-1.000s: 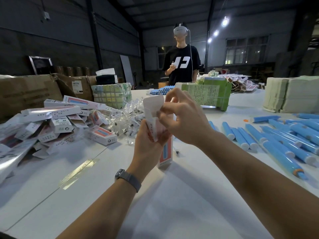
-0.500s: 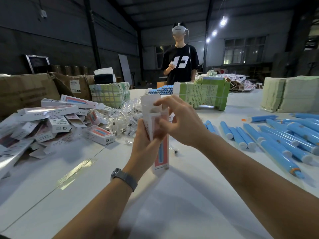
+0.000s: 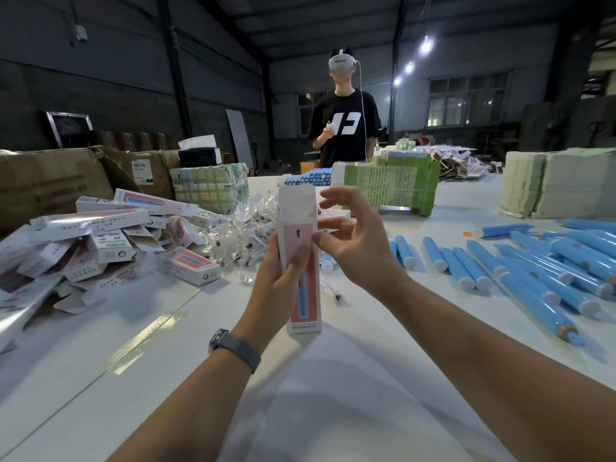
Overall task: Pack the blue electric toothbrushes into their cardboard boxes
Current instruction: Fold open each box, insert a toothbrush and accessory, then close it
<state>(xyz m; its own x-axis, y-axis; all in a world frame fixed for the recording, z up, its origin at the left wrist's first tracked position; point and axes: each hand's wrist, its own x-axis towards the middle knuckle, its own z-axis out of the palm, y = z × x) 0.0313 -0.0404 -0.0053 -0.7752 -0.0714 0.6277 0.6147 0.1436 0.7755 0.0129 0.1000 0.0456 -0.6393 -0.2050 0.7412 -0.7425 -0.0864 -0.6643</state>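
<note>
My left hand (image 3: 278, 278) grips a white and pink toothbrush box (image 3: 301, 258) upright over the table, with its top flap standing open. My right hand (image 3: 358, 241) hovers just right of the box's upper end, fingers spread and loosely bent, fingertips at the box's edge, holding nothing. Several blue electric toothbrushes (image 3: 533, 278) lie loose on the white table to the right. A heap of the same cardboard boxes (image 3: 110, 241) fills the left side.
Clear plastic-wrapped small parts (image 3: 240, 235) are piled behind the box. Green bundles (image 3: 390, 185) and a pale stack (image 3: 560, 181) stand at the back. Brown cartons (image 3: 50, 185) line the far left. A person in a black shirt (image 3: 346, 125) stands beyond the table.
My right hand has drawn away from the box top and opened; the flap now stands up free. The box has come lower and straighter in my left hand.
</note>
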